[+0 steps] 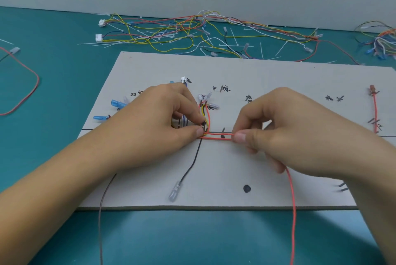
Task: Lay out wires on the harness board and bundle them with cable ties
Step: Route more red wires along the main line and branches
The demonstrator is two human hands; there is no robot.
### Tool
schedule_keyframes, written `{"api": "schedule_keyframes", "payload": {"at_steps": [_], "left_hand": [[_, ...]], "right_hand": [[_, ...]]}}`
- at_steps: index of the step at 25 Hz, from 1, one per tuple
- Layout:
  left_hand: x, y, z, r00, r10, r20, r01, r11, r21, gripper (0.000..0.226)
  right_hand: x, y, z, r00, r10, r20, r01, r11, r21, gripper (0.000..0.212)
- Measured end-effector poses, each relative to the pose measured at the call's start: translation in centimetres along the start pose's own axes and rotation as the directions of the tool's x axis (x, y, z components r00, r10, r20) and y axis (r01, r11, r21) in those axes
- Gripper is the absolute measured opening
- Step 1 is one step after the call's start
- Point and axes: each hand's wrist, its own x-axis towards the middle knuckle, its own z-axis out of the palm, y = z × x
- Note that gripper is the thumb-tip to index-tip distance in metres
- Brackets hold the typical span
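A grey harness board (pixel 267 76) with black marks and handwritten labels lies on the teal table. At its middle, red and yellow wires (pixel 216 136) bend down from a cluster of clear terminals (pixel 206 97) and run right along a drawn line. My left hand (pixel 165 119) pinches the wires at the bend between thumb and forefinger. My right hand (pixel 285 123) pinches the red wires a short way to the right, and one red wire (pixel 292 211) trails from it off the board's front edge. A black wire (pixel 191 164) with a clear terminal hangs down from the bend.
Loose coloured wires, white connectors and white cable ties (pixel 192 31) lie tangled behind the board. Another wire bunch (pixel 381 39) sits at the far right. A red wire loop (pixel 25 84) lies left. Blue terminals (pixel 116 104) rest on the board's left; a red wire (pixel 375 110) runs at its right.
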Motion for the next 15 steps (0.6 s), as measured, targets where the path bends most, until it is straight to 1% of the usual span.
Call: {"api": "schedule_keyframes", "payload": {"at_steps": [3, 8, 10, 11, 13, 15], "left_hand": [[0.0, 0.2, 0.0, 1.0, 0.011, -0.018, -0.01, 0.999, 0.033, 0.009], [-0.2, 0.8, 0.1, 0.993, 0.08, -0.091, -0.069, 0.991, 0.118, 0.006], [-0.1, 0.9, 0.2, 0.99, 0.111, -0.083, -0.101, 0.988, 0.114, 0.007], [-0.1, 0.8, 0.2, 0.989, 0.123, -0.078, -0.114, 0.987, 0.113, 0.007], [0.0, 0.7, 0.2, 0.987, 0.144, -0.066, -0.136, 0.984, 0.112, 0.008], [0.0, 0.6, 0.1, 0.984, 0.167, -0.059, -0.159, 0.981, 0.114, 0.01]], "right_hand": [[0.3, 0.7, 0.1, 1.0, -0.01, -0.017, 0.01, 1.0, -0.008, 0.013], [0.6, 1.7, -0.7, 0.998, -0.002, -0.058, 0.001, 1.0, -0.015, 0.013], [0.6, 1.9, -1.1, 0.995, 0.017, -0.103, -0.014, 1.0, 0.025, 0.015], [0.6, 1.9, -1.3, 0.994, 0.034, -0.103, -0.03, 0.999, 0.037, 0.017], [0.7, 2.2, -1.3, 0.995, 0.067, -0.08, -0.065, 0.998, 0.02, 0.022], [0.9, 2.4, -1.2, 0.994, 0.087, -0.069, -0.088, 0.996, -0.012, 0.023]]}}
